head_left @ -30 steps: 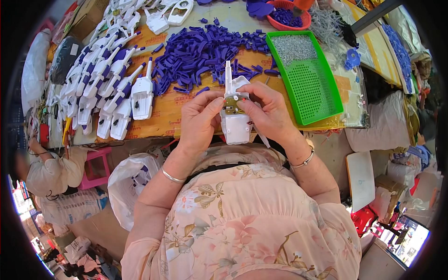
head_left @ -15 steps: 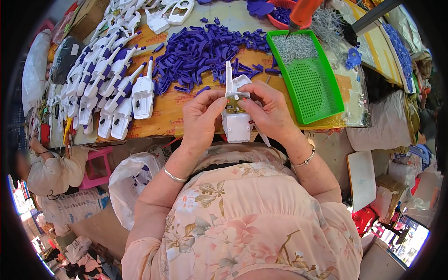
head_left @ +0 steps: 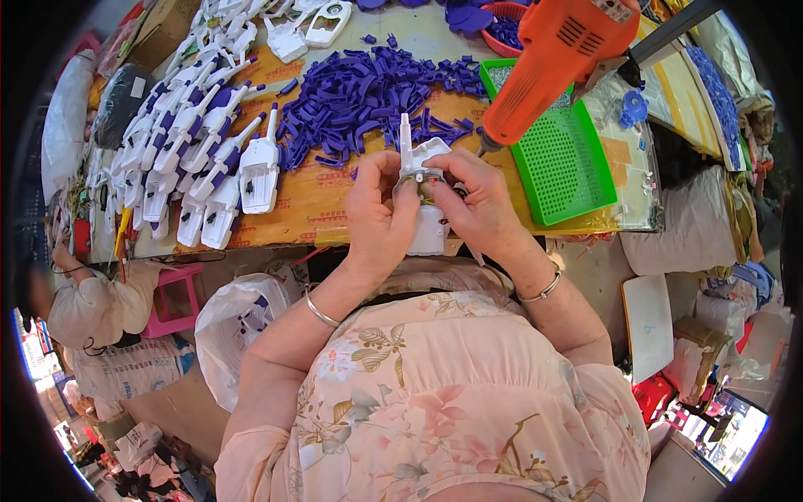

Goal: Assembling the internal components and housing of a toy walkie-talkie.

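Observation:
At the table's front edge, a white plastic housing half (head_left: 429, 233) with a narrow stem at its far end is between my two hands. My left hand (head_left: 381, 205) is closed on its left side, thumb and fingers at the small circuit board (head_left: 424, 177) lying in the housing. From the right, my right hand (head_left: 477, 197) pinches the same spot, its thumb over the board, so much of the board is hidden. Just beyond my right hand hangs an orange power screwdriver (head_left: 548, 75), its tip pointing down toward the housing; neither hand touches it.
Purple plastic parts (head_left: 360, 96) are heaped behind my hands. Several white housings with purple pieces (head_left: 180, 142) lie in rows at left. A green perforated tray (head_left: 565, 167) with small screws stands at right. A white sack (head_left: 234, 326) is below the table; another person (head_left: 100, 305) sits far left.
The orange power screwdriver has swung down and nearer, now hanging over the green tray. My left thumb and fingers have shifted right, farther over the circuit board.

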`<action>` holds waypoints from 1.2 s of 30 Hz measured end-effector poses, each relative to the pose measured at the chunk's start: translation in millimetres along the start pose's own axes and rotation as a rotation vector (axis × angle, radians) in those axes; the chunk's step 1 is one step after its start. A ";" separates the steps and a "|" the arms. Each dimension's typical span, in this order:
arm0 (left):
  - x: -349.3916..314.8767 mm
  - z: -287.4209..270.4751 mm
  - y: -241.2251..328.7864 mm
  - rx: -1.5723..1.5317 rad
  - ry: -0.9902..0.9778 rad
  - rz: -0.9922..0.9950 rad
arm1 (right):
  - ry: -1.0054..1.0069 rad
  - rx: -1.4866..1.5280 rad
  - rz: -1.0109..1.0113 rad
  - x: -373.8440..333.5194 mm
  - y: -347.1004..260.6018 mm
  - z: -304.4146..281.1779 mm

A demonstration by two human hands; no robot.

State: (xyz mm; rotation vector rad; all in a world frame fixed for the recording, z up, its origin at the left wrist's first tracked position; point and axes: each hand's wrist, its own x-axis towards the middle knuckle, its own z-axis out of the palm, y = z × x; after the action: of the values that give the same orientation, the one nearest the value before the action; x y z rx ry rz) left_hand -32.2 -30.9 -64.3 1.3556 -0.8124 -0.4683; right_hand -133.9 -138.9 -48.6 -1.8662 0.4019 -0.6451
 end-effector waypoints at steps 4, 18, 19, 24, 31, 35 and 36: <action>0.0 0.7 -4.9 0.196 0.021 0.116 | 0.015 -0.013 -0.033 0.8 -0.1 1.4; -0.6 8.4 2.9 0.012 0.077 -0.016 | 0.033 -0.018 -0.085 -5.3 3.8 3.5; -0.6 9.0 2.3 0.015 0.092 -0.013 | 0.033 -0.016 -0.085 -5.2 3.6 3.2; -0.9 10.6 3.3 0.068 0.106 -0.006 | 0.032 -0.016 -0.059 -5.4 2.9 1.9; -0.8 10.9 6.2 0.094 0.102 -0.028 | 0.031 -0.024 -0.056 -6.1 3.4 2.1; 0.0 9.6 6.7 0.086 0.097 -0.043 | 0.031 -0.033 -0.067 -6.2 4.2 2.5; 0.4 8.7 6.8 0.098 0.094 -0.059 | 0.030 -0.036 -0.073 -6.2 4.1 2.5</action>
State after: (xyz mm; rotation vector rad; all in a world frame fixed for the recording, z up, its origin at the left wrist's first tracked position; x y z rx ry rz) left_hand -39.4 -35.8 -57.5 1.4845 -0.7280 -0.4121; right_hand -137.2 -135.1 -54.6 -1.9143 0.3685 -0.7205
